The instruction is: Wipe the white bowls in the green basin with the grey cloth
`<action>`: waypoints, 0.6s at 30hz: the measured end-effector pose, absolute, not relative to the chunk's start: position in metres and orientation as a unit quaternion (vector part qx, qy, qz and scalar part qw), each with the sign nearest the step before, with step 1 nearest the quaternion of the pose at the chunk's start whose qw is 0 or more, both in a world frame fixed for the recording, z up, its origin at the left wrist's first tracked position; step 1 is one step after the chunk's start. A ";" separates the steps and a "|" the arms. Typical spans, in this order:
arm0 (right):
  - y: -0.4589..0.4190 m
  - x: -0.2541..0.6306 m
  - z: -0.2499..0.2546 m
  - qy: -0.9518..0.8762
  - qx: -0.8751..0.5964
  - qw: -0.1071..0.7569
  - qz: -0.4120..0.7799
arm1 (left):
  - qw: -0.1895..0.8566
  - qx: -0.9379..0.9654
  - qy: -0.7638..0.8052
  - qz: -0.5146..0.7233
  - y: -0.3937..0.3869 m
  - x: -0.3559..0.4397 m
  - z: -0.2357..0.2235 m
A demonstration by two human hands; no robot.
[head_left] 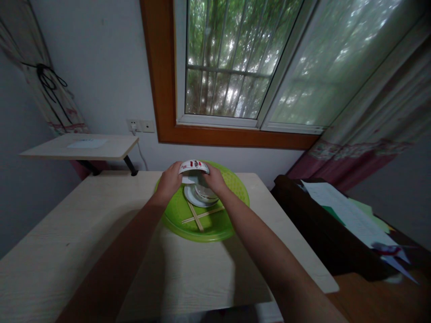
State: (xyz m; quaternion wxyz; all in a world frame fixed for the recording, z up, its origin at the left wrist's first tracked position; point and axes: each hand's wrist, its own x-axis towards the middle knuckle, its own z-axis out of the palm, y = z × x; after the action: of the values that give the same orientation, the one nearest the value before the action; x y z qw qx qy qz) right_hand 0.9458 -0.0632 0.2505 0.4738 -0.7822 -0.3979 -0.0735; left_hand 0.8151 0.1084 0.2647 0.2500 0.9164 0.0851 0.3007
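Observation:
Between my two hands is a white bowl (pixel 194 167) with red and dark markings, tilted above a round green tray (pixel 175 226). My left hand (pixel 171 177) grips its left side, and my right hand (pixel 213 177) grips its right side. Below the held bowl, more white dishes (pixel 206 194) sit on a white plate (pixel 190 197) on the tray; the hands and bowl partly hide them. Light wooden chopsticks (pixel 196 216) lie crossed on the tray in front of the plate.
The tray stands on a pale wooden table (pixel 195 269). A small raised shelf (pixel 84 148) with a paper on it is at the back left. Right of the table, papers (pixel 350 215) lie on a dark brown piece of furniture (pixel 313 229). A window (pixel 235 67) is behind.

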 end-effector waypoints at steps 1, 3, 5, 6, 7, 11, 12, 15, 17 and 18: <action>-0.063 0.946 0.250 -0.389 -0.787 0.473 -0.078 | 0.251 0.916 0.084 0.301 0.108 0.815 0.265; -0.064 0.945 0.250 -0.379 -0.786 0.480 -0.089 | 0.260 0.914 0.074 0.304 0.108 0.815 0.266; -0.064 0.945 0.251 -0.376 -0.779 0.491 -0.102 | 0.274 0.909 0.055 0.308 0.108 0.815 0.266; -0.064 0.945 0.252 -0.374 -0.777 0.495 -0.106 | 0.283 0.907 0.046 0.309 0.109 0.816 0.266; -0.064 0.945 0.252 -0.370 -0.777 0.498 -0.107 | 0.291 0.904 0.040 0.310 0.109 0.817 0.266; -0.062 0.948 0.253 -0.330 -0.788 0.513 -0.079 | 0.315 0.897 0.042 0.308 0.109 0.820 0.262; -0.061 0.948 0.252 -0.321 -0.791 0.517 -0.070 | 0.318 0.897 0.047 0.304 0.109 0.821 0.261; -0.058 0.950 0.248 -0.309 -0.798 0.515 -0.051 | 0.330 0.895 0.066 0.292 0.109 0.823 0.259; -0.057 0.950 0.246 -0.315 -0.800 0.508 -0.053 | 0.340 0.891 0.072 0.291 0.110 0.823 0.258; -0.057 0.949 0.245 -0.322 -0.799 0.504 -0.058 | 0.345 0.889 0.072 0.293 0.111 0.823 0.258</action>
State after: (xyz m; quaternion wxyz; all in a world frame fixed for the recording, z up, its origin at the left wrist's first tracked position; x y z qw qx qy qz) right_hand 0.9491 -0.0573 0.2451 0.5039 -0.7993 -0.3222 -0.0580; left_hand 0.8229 0.1110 0.2581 0.3447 0.8888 0.0722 0.2932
